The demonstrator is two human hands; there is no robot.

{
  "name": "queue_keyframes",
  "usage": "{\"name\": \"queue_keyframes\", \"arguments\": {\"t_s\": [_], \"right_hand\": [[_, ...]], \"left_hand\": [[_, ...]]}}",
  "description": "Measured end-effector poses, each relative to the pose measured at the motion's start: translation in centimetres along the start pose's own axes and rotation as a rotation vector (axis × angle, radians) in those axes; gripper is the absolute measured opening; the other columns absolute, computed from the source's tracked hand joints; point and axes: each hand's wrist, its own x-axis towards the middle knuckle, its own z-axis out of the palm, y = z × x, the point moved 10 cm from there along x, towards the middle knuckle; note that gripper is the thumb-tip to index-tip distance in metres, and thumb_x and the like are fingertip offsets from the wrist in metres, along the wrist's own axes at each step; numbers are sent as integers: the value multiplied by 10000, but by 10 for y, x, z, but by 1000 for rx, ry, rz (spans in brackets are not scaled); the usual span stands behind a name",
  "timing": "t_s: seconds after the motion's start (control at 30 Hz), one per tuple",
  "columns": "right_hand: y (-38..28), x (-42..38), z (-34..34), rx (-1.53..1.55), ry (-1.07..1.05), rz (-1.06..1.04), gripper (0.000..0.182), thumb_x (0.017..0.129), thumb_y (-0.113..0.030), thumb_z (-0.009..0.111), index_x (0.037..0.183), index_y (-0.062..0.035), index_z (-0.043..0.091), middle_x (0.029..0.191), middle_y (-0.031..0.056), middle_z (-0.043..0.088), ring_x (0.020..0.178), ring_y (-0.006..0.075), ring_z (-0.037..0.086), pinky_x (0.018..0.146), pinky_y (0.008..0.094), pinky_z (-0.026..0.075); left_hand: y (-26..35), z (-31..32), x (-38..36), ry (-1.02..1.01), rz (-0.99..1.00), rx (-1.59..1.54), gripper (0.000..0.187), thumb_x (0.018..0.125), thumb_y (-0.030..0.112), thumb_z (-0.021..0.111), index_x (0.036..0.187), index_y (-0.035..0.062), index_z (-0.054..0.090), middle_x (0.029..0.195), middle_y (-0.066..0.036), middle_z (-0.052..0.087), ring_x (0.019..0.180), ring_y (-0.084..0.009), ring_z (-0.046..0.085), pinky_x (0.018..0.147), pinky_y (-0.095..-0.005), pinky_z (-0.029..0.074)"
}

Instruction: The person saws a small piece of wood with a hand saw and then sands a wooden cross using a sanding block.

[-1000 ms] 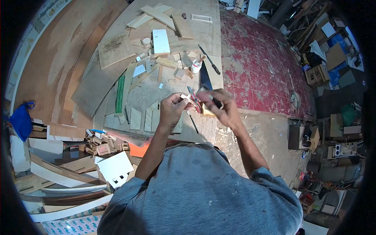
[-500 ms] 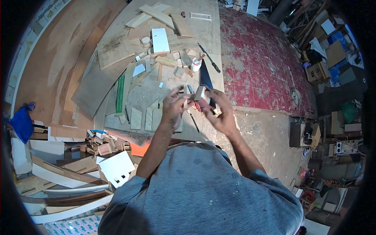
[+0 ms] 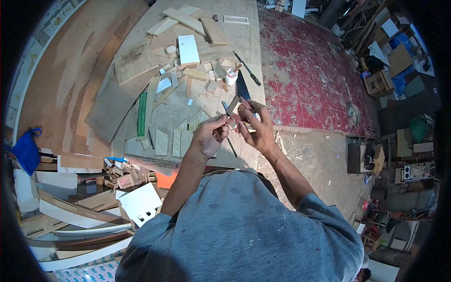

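Note:
My right hand (image 3: 259,127) is closed around a small block with a brown sheet bent over it, which looks like a sandpaper-wrapped block (image 3: 236,102). My left hand (image 3: 209,136) is pinched at the fingertips on a small pale piece (image 3: 229,121), mostly hidden by the fingers. Both hands are close together above the workbench (image 3: 174,110), the block nearly meeting the left fingertips. Just beyond them lie a dark blade-like piece (image 3: 242,85) and a white glue pot (image 3: 231,76) with a stick in it. A thin dark tool (image 3: 232,147) lies below the hands.
Wood offcuts and boards (image 3: 184,21) cover the bench's far side, along with a white panel (image 3: 189,50). A knife-like tool (image 3: 247,68) lies near the right edge. A green strip (image 3: 142,114) is at left. Scrap wood (image 3: 124,176) is piled below left; red flooring (image 3: 310,70) spreads right.
My hands have come closer together, with the left fingers now pinched near the block. In my right hand, the block has turned so its bent brown sheet shows. The view has shifted slightly.

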Motion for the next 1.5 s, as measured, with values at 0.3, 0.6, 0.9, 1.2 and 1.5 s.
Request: {"name": "queue_keyframes", "arguments": {"t_s": [0.3,0.6,0.9,1.2,1.5], "right_hand": [[32,24,-55,24,203,148,418,806,-44,761,1217,-41,685,1142,176,630,892,248,637,729,342,538],[18,1,1,512,-358,462,458,784,-123,761,1231,-35,715,1029,88,636,856,152,582,717,282,476],[17,-13,4,522,-429,428,479,766,-138,738,1235,-42,716,1031,152,679,937,202,621,771,322,498],[65,-49,37,1266,1,909,483,949,-192,615,1377,0,502,1254,88,593,1104,185,605,981,354,487],[42,-59,73,1295,10,812,510,880,-100,671,1359,-8,523,1260,127,606,1124,216,616,989,381,494]], "left_hand": [[31,15,-14,100,296,312,173,980,143,645,1036,-19,666,815,-31,648,684,-88,564,677,-221,482],[51,31,-20,23,539,538,148,967,66,650,1043,-43,715,893,-48,703,770,-76,625,737,-232,499],[59,17,-34,144,622,614,166,957,122,673,989,-33,724,800,-43,678,734,-91,613,714,-235,483],[76,50,-61,26,957,1160,304,875,-98,586,1132,-21,731,1189,-141,675,938,-160,685,735,-233,531],[82,32,-66,-147,827,803,452,922,-67,575,1373,-53,563,1330,-181,620,1144,-163,634,940,-268,519]]}}
